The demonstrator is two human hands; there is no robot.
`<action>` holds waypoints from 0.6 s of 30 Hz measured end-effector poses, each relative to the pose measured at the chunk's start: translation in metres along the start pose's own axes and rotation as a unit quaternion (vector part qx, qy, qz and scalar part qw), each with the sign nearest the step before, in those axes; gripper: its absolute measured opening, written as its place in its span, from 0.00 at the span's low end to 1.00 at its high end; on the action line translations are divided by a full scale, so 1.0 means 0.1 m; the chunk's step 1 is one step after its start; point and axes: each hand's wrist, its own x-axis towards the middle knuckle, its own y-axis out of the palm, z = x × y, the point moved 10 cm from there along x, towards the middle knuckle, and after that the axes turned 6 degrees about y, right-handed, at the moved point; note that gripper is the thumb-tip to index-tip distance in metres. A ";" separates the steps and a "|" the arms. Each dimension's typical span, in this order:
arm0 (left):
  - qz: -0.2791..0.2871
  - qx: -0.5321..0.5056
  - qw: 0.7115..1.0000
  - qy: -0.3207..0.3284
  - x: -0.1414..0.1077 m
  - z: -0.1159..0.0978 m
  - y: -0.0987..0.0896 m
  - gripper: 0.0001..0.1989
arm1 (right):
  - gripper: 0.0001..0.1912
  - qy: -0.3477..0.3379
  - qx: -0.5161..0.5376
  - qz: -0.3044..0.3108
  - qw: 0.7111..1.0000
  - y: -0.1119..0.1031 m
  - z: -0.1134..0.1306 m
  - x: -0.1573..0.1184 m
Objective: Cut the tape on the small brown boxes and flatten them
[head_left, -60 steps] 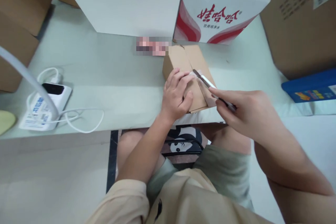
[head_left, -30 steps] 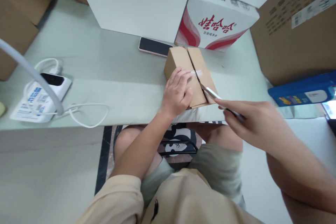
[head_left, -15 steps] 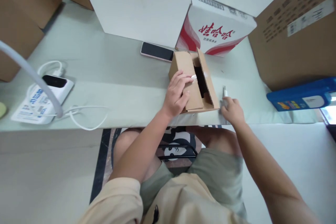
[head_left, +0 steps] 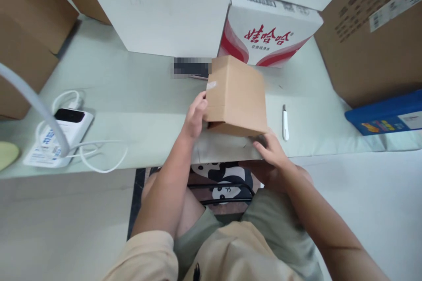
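A small brown cardboard box [head_left: 245,96] is tilted over the table in front of me, a plain side facing up and a strip of clear tape on its left side. My left hand [head_left: 195,116] is closed on the left edge, its fingers partly hidden by the box. At the lower right corner, my right hand [head_left: 272,148] grips the box with its fingers partly behind it and the thumb in front. A white utility knife [head_left: 285,124] lies on the table to the right of the box, with no hand on it.
Behind the box stand a large white box [head_left: 174,13] and a white-and-red carton [head_left: 268,35]. A phone [head_left: 191,67] lies partly behind the box. A white power bank [head_left: 70,125] with cables is at left; a blue package [head_left: 385,112] and large brown carton [head_left: 372,48] at right.
My right hand has let go of the utility knife and moved left onto the box. The box has been turned, so its open flaps no longer face up. My left hand has shifted to its left edge.
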 end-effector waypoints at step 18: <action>0.057 0.113 0.990 0.069 0.03 -0.01 0.31 0.49 | 0.24 0.165 0.233 -0.252 0.925 -0.43 -0.50 -0.01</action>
